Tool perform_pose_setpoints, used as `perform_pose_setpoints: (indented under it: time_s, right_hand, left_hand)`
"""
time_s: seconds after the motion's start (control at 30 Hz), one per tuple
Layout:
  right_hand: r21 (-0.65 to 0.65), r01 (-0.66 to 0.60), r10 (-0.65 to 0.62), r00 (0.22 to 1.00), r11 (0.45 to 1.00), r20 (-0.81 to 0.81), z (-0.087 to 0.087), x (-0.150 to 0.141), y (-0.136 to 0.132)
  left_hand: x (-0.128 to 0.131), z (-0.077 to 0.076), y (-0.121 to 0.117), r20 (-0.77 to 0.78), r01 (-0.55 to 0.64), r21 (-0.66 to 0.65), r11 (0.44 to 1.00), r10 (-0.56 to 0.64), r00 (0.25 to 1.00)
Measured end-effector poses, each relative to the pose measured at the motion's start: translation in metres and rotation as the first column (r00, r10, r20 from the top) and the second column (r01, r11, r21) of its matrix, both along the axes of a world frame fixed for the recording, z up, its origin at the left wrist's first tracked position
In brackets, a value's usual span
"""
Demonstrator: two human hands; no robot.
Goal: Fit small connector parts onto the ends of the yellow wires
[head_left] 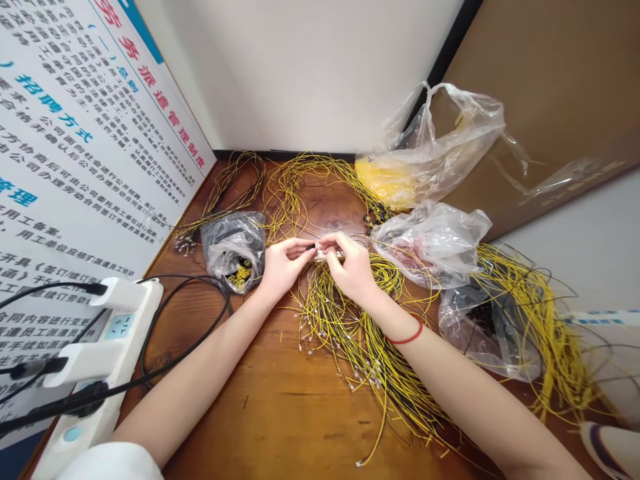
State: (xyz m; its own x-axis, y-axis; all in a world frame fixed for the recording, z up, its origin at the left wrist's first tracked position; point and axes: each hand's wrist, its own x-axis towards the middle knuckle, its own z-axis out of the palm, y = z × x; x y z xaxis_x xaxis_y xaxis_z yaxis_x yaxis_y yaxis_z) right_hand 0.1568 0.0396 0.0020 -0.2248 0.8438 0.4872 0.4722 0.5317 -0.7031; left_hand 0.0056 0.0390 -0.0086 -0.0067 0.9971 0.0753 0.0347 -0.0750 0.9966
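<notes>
My left hand [283, 265] is closed in a pinch, with a small black piece [311, 247] at its fingertips. Close beside it, my right hand [353, 267] also pinches. What lies between its fingers is too small to make out. Under and in front of my right hand spreads a large bundle of yellow and black wires [370, 333], many with small pale ends. A small whitish object [327, 255] shows between the two hands, partly covered by the fingers.
Left of my hands sits a grey plastic bag [233, 230] with yellow and black pieces. Clear bags [435, 243] and more wires [545, 327] lie at right. Coiled wires [295, 180] rest behind. A white power strip [120, 347] with black cables stands at left, near a printed board [100, 133].
</notes>
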Motion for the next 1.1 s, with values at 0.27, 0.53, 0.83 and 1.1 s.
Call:
perform_pose_setpoints:
  time_s: [0.27, 0.53, 0.83, 1.1]
  right_hand:
    - [-0.148, 0.085, -0.062, 0.987, 0.985, 0.151, 0.022, -0.007, -0.011]
    - [-0.358, -0.015, 0.002, 0.999, 0.934, -0.039, 0.010, -0.014, -0.010]
    - [-0.587, -0.031, -0.165, 0.947, 0.809, -0.277, 0.019, -0.005, 0.001]
    - [-0.428, -0.035, -0.024, 0.991, 0.903, -0.132, 0.027, 0.009, 0.008]
  left_hand:
    - [-0.004, 0.000, 0.003, 0.050, -0.024, -0.034, 0.999, 0.025, 0.998]
    - [-0.004, -0.002, 0.003, 0.118, -0.031, -0.062, 0.998, 0.038, 0.992]
    - [-0.003, -0.001, 0.003, 0.184, -0.054, -0.060, 0.997, 0.064, 0.981]
    - [-0.003, 0.002, 0.003, 0.202, 0.043, -0.054, 0.998, -0.031, 0.979]
